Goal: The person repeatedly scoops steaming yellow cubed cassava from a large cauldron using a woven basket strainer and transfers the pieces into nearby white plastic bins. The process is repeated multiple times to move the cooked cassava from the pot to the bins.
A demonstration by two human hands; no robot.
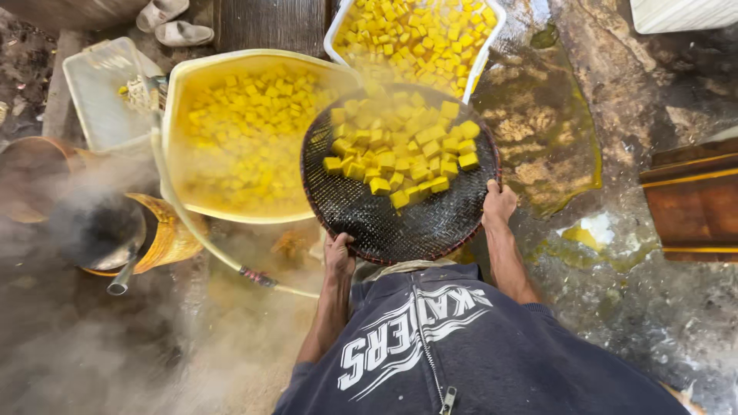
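I hold a round dark woven sieve tray (384,223) tilted away from me, with several yellow cubes (400,154) heaped at its far side. My left hand (338,257) grips the tray's near-left rim. My right hand (500,204) grips its right rim. Beyond the tray's far edge sits a white tub (336,34) full of yellow cubes. To the left stands a large yellow-stained basin (175,92) with cubes floating in yellow liquid.
A steaming dark pot (96,230) sits at the left with a hose (200,238) running past it. An empty white tray (96,92) lies at the upper left, sandals (173,23) above it. Wet, yellow-stained floor (553,131) spreads right, beside wooden boards (692,200).
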